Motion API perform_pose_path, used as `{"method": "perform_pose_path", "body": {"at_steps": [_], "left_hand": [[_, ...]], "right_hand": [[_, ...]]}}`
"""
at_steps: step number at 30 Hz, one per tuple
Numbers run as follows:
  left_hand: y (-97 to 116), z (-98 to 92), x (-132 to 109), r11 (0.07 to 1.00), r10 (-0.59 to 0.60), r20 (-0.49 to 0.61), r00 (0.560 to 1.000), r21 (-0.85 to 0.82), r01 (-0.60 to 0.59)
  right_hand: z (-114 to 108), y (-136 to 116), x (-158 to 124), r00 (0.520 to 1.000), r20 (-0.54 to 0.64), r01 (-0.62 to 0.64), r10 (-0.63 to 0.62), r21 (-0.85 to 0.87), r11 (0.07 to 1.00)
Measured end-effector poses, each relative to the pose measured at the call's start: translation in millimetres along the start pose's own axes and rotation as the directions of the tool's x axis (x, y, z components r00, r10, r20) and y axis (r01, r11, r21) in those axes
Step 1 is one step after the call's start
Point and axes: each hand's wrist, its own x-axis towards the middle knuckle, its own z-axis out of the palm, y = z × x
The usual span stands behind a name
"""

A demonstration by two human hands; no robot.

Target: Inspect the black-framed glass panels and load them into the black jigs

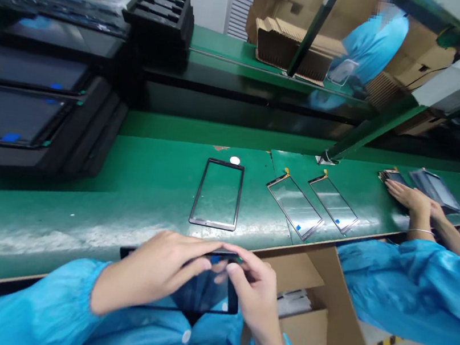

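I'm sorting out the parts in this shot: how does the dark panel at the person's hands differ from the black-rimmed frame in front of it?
Middle: the dark panel is dark and reflective; the black-rimmed frame shows green through it.
Place: the panel is at the left hand and right hand; the frame lies on the bench.
Shared: both look rectangular with black edges.

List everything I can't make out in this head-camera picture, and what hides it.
In the head view:
Dark panel: much of its left part and upper edge, behind the left hand and right hand.
Pale items in the cardboard box: partly covered by its flaps; too unclear to identify.
Dark piece: mostly under a co-worker's hands.
Black trays: cut off by the left edge.
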Motion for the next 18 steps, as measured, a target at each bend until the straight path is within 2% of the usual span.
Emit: {"method": "perform_pose_path", "body": {"at_steps": [1,3,5,7,9,12,18], "left_hand": [[2.0,2.4,1.1,0.994,-0.054,0.023,0.998,-0.095,0.056],[3.2,7.0,2.1,0.917,-0.205,0.049,0.978,-0.34,0.209],[1.8,11.0,0.5,0.749,-0.356,0.079,0.931,-0.572,0.335],[0.3,14.2,-2.9,0.595,-0.446,0.097,0.89,-0.711,0.376],[0.5,16.5,-6.4,0.515,-0.484,0.101,0.869,-0.771,0.376],[2.6,18.8,-10.3,0.461,-0.505,0.097,0.858,-0.81,0.363],[-2.8,19.6,-18.2,0.465,-0.485,0.093,0.87,-0.815,0.346]], "right_hand": [[-0.1,-0.9,2.7,0.999,0.044,-0.009,0.007,0.032,0.999],[-3.2,-0.1,7.8,0.999,0.02,-0.051,0.049,0.126,0.991],[-8.8,3.8,12.2,0.992,-0.071,-0.084,0.1,0.202,0.976],[-13.5,8.5,15.9,0.984,-0.129,-0.097,0.126,0.209,0.973],[-14.6,10.9,18.4,0.98,-0.141,-0.107,0.137,0.199,0.974],[-9.9,7.9,20.0,0.978,-0.161,-0.099,0.132,0.194,0.976],[-4.9,-1.3,16.8,0.981,-0.189,-0.018,0.033,0.08,0.997]]}}
